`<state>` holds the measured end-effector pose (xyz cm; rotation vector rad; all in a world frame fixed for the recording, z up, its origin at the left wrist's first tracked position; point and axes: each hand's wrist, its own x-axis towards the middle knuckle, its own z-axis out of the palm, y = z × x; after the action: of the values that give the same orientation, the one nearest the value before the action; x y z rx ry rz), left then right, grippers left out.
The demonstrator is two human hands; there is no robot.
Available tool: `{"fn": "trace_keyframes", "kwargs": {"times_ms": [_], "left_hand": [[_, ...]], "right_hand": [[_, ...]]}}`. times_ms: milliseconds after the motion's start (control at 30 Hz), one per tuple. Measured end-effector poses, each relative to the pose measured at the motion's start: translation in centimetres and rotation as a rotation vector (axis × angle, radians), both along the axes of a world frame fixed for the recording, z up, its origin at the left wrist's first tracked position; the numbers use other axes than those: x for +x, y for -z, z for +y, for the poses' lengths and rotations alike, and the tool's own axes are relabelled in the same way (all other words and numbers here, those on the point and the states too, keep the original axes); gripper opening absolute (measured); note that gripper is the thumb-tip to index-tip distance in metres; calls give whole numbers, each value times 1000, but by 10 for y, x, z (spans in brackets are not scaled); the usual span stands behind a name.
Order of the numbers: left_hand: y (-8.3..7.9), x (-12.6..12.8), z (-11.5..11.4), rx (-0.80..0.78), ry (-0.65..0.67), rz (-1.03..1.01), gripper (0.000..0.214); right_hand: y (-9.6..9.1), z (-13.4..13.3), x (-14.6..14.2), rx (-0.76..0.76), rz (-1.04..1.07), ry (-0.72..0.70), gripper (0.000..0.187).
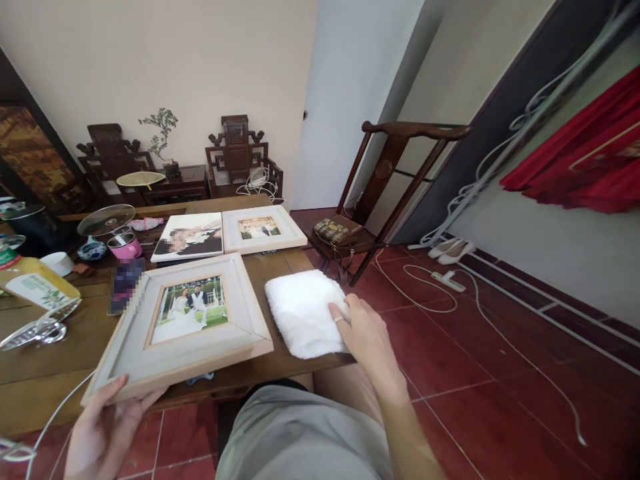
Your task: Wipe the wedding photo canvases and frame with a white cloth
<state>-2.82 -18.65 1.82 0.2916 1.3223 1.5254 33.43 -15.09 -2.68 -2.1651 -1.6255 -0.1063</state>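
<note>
My left hand point(113, 417) grips the near left corner of a pale wooden picture frame point(250, 310), thumb on top and fingers beneath. The frame is tilted over the table and holds a photo of two people outdoors. My right hand point(363, 327) pinches the right edge of a folded white fluffy cloth point(303, 313), which lies at the table's right corner. A ring shows on one finger of that hand. Behind the held frame lie a second framed photo point(287, 230) and a photo panel point(173, 233), side by side.
Scissors point(43, 330), a bottle of yellow liquid point(37, 283), a pink mug point(125, 247) and a phone point(125, 287) crowd the table's left side. A wooden chair point(385, 160) bearing a plaid bag point(333, 230) stands beyond the right corner. A power strip point(449, 281) and cables lie on the red tiled floor.
</note>
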Motion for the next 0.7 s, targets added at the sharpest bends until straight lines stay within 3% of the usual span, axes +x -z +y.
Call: {"fn": "trace_keyframes", "kwargs": {"times_ms": [133,367,567,700], "left_hand": [[5,1,1,46,36,-11,35],[7,7,4,50,68,-46,36],[8,12,7,33,125,-66,41],[11,12,7,37,145,-47,45]], "right_hand": [[3,-12,-1,160,78,-26,20],[9,-14,24,203,308,22,17],[31,-8,41,278,612,-78,45],[23,-14,34,462,484,-127,53]]}}
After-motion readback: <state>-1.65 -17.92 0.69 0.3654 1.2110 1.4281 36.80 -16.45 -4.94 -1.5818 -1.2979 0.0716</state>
